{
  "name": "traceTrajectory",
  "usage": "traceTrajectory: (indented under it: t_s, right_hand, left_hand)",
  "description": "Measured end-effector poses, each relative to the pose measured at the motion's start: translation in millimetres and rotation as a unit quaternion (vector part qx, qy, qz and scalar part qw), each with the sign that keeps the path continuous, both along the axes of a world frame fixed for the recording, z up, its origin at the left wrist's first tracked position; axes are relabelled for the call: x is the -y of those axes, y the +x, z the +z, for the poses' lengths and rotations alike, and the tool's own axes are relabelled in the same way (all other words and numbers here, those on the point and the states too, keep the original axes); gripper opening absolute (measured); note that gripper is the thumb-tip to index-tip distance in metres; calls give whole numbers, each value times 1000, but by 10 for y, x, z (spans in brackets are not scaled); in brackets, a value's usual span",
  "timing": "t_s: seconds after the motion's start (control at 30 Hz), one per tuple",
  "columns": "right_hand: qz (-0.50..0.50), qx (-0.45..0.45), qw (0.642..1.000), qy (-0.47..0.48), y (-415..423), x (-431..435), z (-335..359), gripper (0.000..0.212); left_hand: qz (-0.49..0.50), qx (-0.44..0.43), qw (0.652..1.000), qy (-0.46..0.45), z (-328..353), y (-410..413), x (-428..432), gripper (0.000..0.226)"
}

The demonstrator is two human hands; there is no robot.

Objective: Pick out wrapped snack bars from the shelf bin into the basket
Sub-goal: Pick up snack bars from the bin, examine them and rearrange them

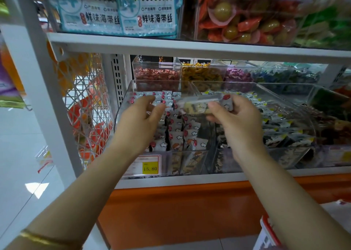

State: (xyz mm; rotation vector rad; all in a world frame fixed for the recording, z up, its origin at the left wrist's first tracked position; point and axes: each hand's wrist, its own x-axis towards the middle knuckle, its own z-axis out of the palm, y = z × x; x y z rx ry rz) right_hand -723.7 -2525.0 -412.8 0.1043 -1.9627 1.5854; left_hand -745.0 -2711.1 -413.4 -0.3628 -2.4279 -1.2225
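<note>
A clear shelf bin [121, 105] holds several wrapped snack bars [178, 133] in white wrappers with red marks. My right hand [235, 116] is closed around one wrapped snack bar [199, 104], held crosswise above the bin. My left hand [140, 116] hovers over the left part of the bin with fingers spread, holding nothing. A red-and-white edge [267, 232] shows at the bottom right; I cannot tell if it is the basket.
A second clear bin [296, 107] with dark-wrapped snacks stands to the right. Small bins of candies [157, 74] sit behind. An upper shelf [190, 46] hangs close overhead. A white wire rack [89, 105] is at left, and a yellow price tag [150, 168] on the bin front.
</note>
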Motion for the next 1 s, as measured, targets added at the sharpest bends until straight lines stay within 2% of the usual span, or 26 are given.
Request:
traceTrajectory:
  t_s: [0.1, 0.2, 0.23, 0.3, 0.4, 0.47, 0.57, 0.7, 0.87, 1.0]
  right_hand:
    - [-62, -1, 998, -2, -154, -81, 36, 21]
    - [-63, 25, 997, -28, -250, -66, -34, 8]
    - [-64, 28, 996, -47, -264, -56, -66, 13]
    - [-65, 27, 995, -75, -285, -65, -112, 17]
    - [-67, 39, 995, -63, -299, -90, -124, 11]
    - [-58, 49, 994, -77, -315, -104, -122, 17]
    - [-51, 53, 995, -68, -341, -116, -57, 17]
    - [-38, 14, 999, -9, -482, -93, 134, 13]
    - [-17, 33, 983, 179, -953, 102, 310, 17]
    - [13, 49, 931, 362, -1284, 259, 354, 23]
  left_hand:
    - [37, 5, 990, -136, 46, -357, -32, 39]
    - [5, 47, 967, -252, 57, -702, -187, 29]
    - [-9, 69, 956, -285, 41, -798, -255, 27]
    - [-21, 94, 925, -367, -29, -971, -363, 34]
    - [-32, 117, 878, -463, -143, -1143, -413, 54]
    - [-39, 113, 849, -515, -181, -1172, -403, 54]
    - [-46, 90, 850, -516, -178, -1112, -384, 49]
    - [-46, 100, 860, -499, -185, -972, -331, 67]
    - [-34, 96, 888, -449, -200, -848, -322, 61]
    - [-52, 70, 853, -515, -210, -800, -267, 53]
